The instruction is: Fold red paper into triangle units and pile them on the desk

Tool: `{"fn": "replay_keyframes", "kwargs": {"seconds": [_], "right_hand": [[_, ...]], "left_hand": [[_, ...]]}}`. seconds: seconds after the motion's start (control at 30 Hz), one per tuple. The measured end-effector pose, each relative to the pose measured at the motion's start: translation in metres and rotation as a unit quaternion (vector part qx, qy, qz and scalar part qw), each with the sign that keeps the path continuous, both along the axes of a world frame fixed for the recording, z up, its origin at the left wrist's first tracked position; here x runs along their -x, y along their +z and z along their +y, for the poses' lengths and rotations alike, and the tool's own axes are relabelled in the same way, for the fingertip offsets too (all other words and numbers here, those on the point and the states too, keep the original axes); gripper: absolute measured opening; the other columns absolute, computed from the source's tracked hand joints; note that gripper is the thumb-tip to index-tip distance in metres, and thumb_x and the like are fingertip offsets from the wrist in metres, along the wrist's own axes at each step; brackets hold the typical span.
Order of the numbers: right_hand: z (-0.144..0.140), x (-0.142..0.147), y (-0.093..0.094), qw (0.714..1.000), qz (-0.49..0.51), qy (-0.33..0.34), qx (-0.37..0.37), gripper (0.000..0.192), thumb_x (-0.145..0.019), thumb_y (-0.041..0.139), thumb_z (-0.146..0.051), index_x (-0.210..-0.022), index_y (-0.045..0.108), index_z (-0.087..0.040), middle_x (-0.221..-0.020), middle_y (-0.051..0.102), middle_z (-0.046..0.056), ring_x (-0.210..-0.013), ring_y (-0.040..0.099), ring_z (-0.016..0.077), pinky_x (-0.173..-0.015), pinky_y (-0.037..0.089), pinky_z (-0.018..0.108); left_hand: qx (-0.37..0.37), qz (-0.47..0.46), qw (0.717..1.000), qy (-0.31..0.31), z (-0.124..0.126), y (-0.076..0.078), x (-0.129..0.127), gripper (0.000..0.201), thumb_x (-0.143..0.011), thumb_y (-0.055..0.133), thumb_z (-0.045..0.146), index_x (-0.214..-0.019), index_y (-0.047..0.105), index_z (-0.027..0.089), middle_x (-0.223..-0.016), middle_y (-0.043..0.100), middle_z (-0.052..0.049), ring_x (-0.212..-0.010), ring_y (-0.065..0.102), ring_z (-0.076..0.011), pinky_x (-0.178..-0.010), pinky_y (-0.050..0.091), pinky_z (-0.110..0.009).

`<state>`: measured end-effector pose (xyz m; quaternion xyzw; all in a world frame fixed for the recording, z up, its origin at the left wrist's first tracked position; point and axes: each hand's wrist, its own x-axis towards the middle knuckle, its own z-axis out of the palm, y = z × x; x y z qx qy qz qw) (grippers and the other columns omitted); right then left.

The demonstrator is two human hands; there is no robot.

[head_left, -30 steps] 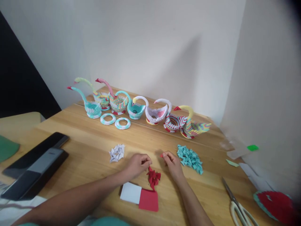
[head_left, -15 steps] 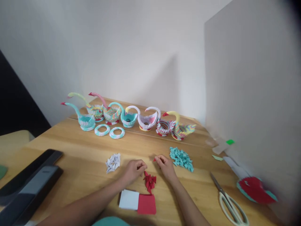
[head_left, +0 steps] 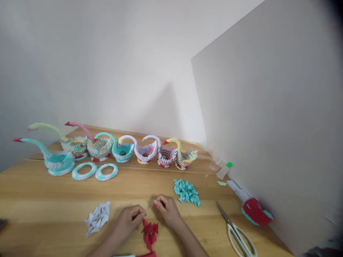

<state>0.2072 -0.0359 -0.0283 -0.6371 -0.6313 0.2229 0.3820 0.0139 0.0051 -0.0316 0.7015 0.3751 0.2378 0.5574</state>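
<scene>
My right hand [head_left: 168, 211] pinches a small red folded paper piece [head_left: 154, 206] at its fingertips. My left hand [head_left: 130, 220] is closed, thumb against fingers, beside the pile of red folded paper pieces [head_left: 150, 233]; anything it holds is too small to make out. The hands are apart, with the red pile just below and between them. Beyond my right hand lies a heap of teal folded paper triangles [head_left: 187, 192]. White folded paper pieces [head_left: 98, 217] lie left of my left hand. Red paper [head_left: 147, 254] shows at the bottom edge.
Several folded-paper swans [head_left: 123, 152] stand in a row at the back. Two teal and white paper rings [head_left: 106, 172] lie before them. Scissors [head_left: 235, 232] with cream handles lie at right, near a red and teal piece [head_left: 255, 212] against the grey partition [head_left: 262, 125].
The head view has turned right and up, so things on the table appear further left and lower. The paper squares have nearly left the frame. Both hands keep much the same pose.
</scene>
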Motion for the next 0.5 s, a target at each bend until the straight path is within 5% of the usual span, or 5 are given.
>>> {"fn": "replay_keyframes", "kwargs": {"seconds": [0.5], "right_hand": [[0.0015,0.0005,0.0014,1.000,0.004,0.007,0.005,0.030,-0.088,0.051,-0.033,-0.066,0.062,-0.016,-0.058,0.052,-0.003,-0.057,0.044,0.0120,-0.054,0.030,0.022]], "left_hand": [[0.002,-0.005,1.000,-0.006,-0.0007,-0.0033,0.0001,0.027,-0.075,0.050,0.042,-0.063,0.051,0.018,-0.051,0.046,0.004,-0.051,0.040,-0.0121,-0.053,0.030,-0.024]]}}
